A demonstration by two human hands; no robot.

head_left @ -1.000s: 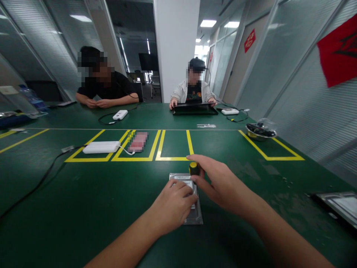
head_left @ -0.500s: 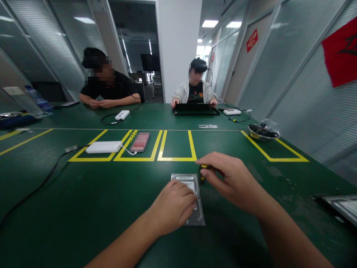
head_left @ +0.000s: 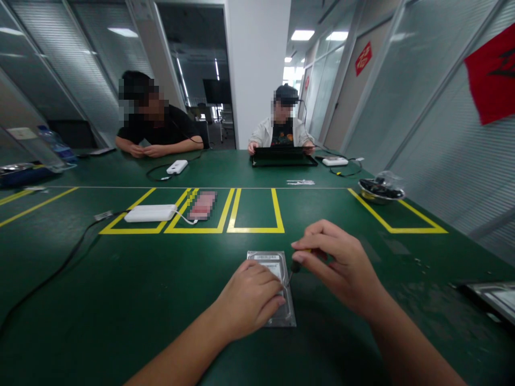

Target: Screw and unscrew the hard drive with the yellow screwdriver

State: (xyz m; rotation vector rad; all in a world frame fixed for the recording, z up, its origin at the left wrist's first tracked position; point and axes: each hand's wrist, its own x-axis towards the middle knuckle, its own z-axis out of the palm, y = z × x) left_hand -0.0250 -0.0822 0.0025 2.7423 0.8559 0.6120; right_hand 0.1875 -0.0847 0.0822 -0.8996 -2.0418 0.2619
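A silver hard drive [head_left: 288, 308] with a white label lies flat on the green table, partly covered by my left hand [head_left: 252, 295]. The fingers of that hand are bent together over the drive's label, near its right side; whether they pinch anything is hidden. My right hand [head_left: 336, 260], just right of the drive, is closed on a small screwdriver [head_left: 296, 264] with a dark and yellow handle. The screwdriver leans, with its shaft pointing down and left to the drive's right edge.
A white power bank [head_left: 151, 213] and a pink phone [head_left: 202, 206] lie beyond, left. A metal bowl [head_left: 381, 194] stands back right. Another drive-like device [head_left: 494, 295] sits at the right edge. Across the table sit two people, one holding a black panel [head_left: 284, 156].
My right hand has shifted slightly right and its fingers have curled further round the screwdriver, which now leans more. My left hand and the drive stay nearly in place.
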